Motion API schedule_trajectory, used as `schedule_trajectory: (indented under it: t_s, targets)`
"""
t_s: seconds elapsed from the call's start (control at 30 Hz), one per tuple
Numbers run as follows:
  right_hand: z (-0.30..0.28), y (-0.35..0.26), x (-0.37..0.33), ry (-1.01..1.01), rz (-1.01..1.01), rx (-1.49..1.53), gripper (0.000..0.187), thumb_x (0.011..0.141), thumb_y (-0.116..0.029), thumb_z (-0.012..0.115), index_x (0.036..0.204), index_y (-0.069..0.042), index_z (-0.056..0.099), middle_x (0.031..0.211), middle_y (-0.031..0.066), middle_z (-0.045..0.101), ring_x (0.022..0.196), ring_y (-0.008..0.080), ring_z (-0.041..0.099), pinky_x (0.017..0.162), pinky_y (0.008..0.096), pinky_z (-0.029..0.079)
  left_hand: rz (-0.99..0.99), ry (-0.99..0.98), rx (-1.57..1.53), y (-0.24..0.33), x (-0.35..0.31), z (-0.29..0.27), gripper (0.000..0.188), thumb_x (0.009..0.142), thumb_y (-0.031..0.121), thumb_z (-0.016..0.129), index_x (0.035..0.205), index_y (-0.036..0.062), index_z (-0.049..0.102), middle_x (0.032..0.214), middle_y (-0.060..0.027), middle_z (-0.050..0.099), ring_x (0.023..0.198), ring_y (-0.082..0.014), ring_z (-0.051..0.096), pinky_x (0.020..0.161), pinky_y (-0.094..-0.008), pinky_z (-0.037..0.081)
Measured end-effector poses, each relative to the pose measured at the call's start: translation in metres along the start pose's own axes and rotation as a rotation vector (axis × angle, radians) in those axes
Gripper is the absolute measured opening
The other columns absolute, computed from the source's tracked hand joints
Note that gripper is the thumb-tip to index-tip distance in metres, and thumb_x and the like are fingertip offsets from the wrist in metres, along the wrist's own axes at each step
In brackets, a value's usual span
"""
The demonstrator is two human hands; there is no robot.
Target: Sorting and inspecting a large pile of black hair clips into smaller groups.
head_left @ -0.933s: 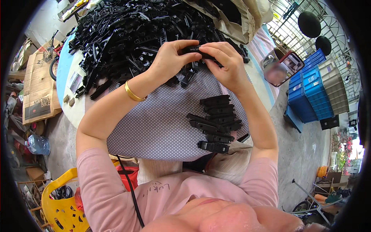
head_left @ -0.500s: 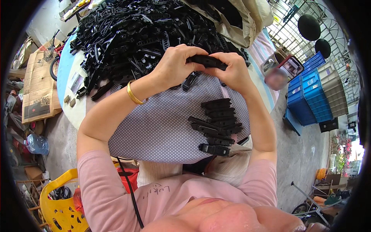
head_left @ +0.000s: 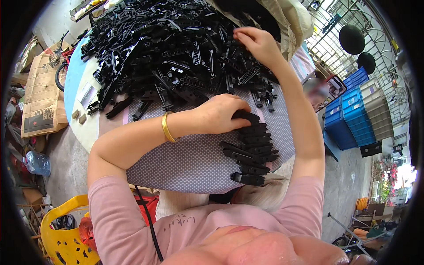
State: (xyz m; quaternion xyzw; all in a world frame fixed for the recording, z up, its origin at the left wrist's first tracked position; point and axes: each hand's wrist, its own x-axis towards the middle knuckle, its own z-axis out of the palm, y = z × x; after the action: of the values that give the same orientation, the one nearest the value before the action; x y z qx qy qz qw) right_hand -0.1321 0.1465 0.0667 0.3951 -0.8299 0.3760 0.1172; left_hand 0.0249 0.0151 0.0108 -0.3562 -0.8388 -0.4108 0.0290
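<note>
My left hand (head_left: 223,114) is closed around one end of a slim black plastic part (head_left: 245,116), at the far end of a stack of similar parts (head_left: 256,140). The stack runs toward me along the right side of the dotted cloth (head_left: 176,154), its pieces lying side by side and partly overlapping. Farther off, my right hand (head_left: 261,47) reaches over the right edge of a big heap of black plastic pieces (head_left: 154,48). Its fingers are stretched out to the left, and no part shows in them.
An open beige sack (head_left: 289,26) lies at the heap's right. Two small stones (head_left: 79,116) sit at the table's left. Blue crates (head_left: 360,112) stand on the floor to the right, a yellow chair (head_left: 66,234) at lower left, and a flattened cardboard box (head_left: 44,99) leans on the left.
Both hands held a black part together above the cloth. They have separated: the left brought the part down to the stack, and the right let go and moved up to the heap.
</note>
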Motion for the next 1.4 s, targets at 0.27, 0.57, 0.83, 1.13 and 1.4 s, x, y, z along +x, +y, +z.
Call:
schedule_trajectory:
  t_s: [0.27,0.57,0.83,1.13,1.4]
  targets:
    - [0.078,0.032,0.106,0.004,-0.044,-0.518,0.034,0.083,-0.022,0.057,0.115,-0.009,0.057,0.105,0.0149,0.062,0.098,0.0324,0.058,0.086,0.0387,0.046,-0.142,-0.031,0.121,0.004,0.002,-0.005,0.023,0.079,0.022,0.065,0.072,0.0002,0.061,0.073,-0.0134,0.059,0.074,-0.0289,0.056,0.068,-0.0358,0.046]
    - [0.038,-0.004,0.088,0.152,-0.009,-0.230,0.046,0.064,-0.023,0.066,0.104,-0.001,0.059,0.089,0.0215,0.063,0.083,0.0345,0.062,0.076,0.0383,0.049,-0.212,0.216,0.670,-0.010,0.002,-0.009,0.037,0.066,0.029,0.074,0.082,0.0021,0.055,0.088,-0.0091,0.054,0.082,-0.0227,0.056,0.067,-0.0309,0.049]
    - [-0.015,-0.014,-0.032,-0.069,0.131,0.445,0.033,0.080,-0.009,0.061,0.112,-0.001,0.054,0.098,0.0066,0.064,0.084,0.0099,0.059,0.072,0.0226,0.051,-0.249,0.240,0.701,-0.013,0.003,-0.010,0.035,0.069,0.027,0.072,0.086,-0.0003,0.057,0.089,-0.0116,0.054,0.085,-0.0260,0.058,0.065,-0.0339,0.050]
    - [-0.002,-0.001,-0.077,-0.008,0.196,0.753,0.031,0.080,-0.004,0.062,0.109,0.001,0.055,0.104,0.0095,0.062,0.091,0.0126,0.059,0.080,0.0248,0.049,-0.246,0.304,0.642,-0.010,0.013,-0.021,0.018,0.080,0.017,0.057,0.083,-0.0009,0.059,0.082,-0.0153,0.058,0.080,-0.0297,0.060,0.069,-0.0380,0.050]
    - [0.010,-0.016,-0.081,0.030,0.157,0.669,0.039,0.078,-0.006,0.068,0.114,0.001,0.055,0.104,0.0053,0.062,0.093,0.0103,0.058,0.083,0.0227,0.047,-0.304,0.481,0.058,-0.017,0.015,-0.053,0.027,0.080,0.000,0.052,0.106,-0.0027,0.059,0.088,-0.0090,0.064,0.077,-0.0128,0.061,0.071,-0.0266,0.050]
